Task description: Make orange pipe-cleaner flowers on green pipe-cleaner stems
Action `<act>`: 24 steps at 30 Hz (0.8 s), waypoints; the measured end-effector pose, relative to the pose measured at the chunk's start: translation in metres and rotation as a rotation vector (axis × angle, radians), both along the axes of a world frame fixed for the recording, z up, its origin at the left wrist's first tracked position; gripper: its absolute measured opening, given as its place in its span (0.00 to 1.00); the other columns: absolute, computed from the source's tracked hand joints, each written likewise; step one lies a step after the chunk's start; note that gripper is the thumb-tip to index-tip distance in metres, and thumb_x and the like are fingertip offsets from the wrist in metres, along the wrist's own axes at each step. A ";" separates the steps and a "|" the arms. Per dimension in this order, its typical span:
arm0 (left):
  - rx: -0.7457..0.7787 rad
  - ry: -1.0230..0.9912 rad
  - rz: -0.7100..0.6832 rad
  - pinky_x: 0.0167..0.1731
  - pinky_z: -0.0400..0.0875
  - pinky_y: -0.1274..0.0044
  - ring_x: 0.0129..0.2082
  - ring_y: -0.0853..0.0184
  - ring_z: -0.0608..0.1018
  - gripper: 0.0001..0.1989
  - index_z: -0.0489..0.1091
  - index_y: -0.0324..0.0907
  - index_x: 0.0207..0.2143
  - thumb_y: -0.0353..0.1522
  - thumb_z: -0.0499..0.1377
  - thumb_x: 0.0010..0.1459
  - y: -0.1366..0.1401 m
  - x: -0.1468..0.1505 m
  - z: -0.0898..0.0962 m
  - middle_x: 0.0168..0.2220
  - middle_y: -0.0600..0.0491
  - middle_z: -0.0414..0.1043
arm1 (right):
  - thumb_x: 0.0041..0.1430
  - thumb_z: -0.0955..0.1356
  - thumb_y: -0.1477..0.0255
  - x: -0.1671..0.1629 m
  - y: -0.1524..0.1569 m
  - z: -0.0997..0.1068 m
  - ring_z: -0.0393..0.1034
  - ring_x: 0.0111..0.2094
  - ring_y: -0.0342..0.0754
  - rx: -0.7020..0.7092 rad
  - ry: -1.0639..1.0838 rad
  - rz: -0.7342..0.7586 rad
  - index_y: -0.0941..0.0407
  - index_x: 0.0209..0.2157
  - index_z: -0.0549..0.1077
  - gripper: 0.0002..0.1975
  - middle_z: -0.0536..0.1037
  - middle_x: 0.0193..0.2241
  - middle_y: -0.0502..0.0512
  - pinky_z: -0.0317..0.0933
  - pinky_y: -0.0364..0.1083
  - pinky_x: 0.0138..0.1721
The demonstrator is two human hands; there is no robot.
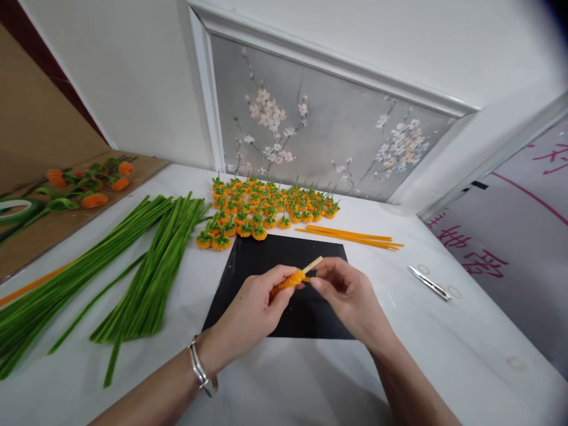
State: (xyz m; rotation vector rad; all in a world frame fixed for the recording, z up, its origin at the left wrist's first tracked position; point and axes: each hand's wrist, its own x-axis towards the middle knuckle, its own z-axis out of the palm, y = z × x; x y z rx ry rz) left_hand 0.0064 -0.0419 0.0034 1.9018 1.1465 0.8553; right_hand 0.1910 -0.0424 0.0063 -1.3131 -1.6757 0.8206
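Above a black mat (266, 254), my left hand (252, 305) is closed around a thin wooden stick (314, 264) wound with an orange pipe cleaner (288, 280). The coils sit tight together, and the stick's bare end points up to the right. My right hand (348, 293) pinches the pipe cleaner's loose end beside the coil. Just beyond the mat lie several loose orange pipe cleaners (355, 235). Rows of small orange pumpkin-like pieces with green tops (266, 207) stand behind the mat.
Bundles of green pipe cleaners (151, 278) cover the left side of the white table (284, 378). Small silver scissors (429, 283) lie at right. Cardboard at far left holds orange-and-green stems (94, 200) and a roll of green tape (18, 212). A wall panel (328, 118) rises behind.
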 end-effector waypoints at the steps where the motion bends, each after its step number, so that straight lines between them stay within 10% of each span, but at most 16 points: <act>1: -0.026 -0.042 -0.016 0.30 0.67 0.81 0.31 0.70 0.76 0.13 0.68 0.43 0.46 0.28 0.52 0.60 0.001 -0.001 0.001 0.37 0.54 0.76 | 0.56 0.67 0.69 0.004 0.002 -0.001 0.69 0.33 0.47 0.100 -0.073 -0.026 0.55 0.42 0.71 0.11 0.75 0.37 0.55 0.64 0.45 0.34; 5: -0.092 -0.146 -0.076 0.35 0.68 0.80 0.36 0.68 0.76 0.11 0.69 0.41 0.44 0.30 0.53 0.61 0.003 -0.003 0.004 0.38 0.53 0.76 | 0.58 0.66 0.74 0.009 0.009 -0.007 0.65 0.51 0.52 0.232 -0.299 0.114 0.51 0.51 0.67 0.18 0.73 0.49 0.55 0.57 0.52 0.53; 11: -0.095 -0.165 -0.063 0.36 0.66 0.81 0.36 0.70 0.75 0.09 0.73 0.44 0.41 0.33 0.54 0.62 0.004 -0.004 0.008 0.37 0.55 0.77 | 0.65 0.60 0.74 0.002 0.010 -0.013 0.69 0.28 0.45 0.151 -0.331 0.184 0.54 0.31 0.73 0.12 0.74 0.28 0.51 0.61 0.42 0.32; 24: -0.118 -0.145 -0.004 0.25 0.61 0.81 0.24 0.72 0.68 0.14 0.75 0.40 0.39 0.37 0.52 0.62 0.001 -0.005 0.013 0.26 0.56 0.71 | 0.65 0.59 0.73 0.005 0.006 -0.011 0.65 0.24 0.43 0.172 -0.442 0.177 0.54 0.28 0.71 0.14 0.73 0.25 0.50 0.56 0.42 0.27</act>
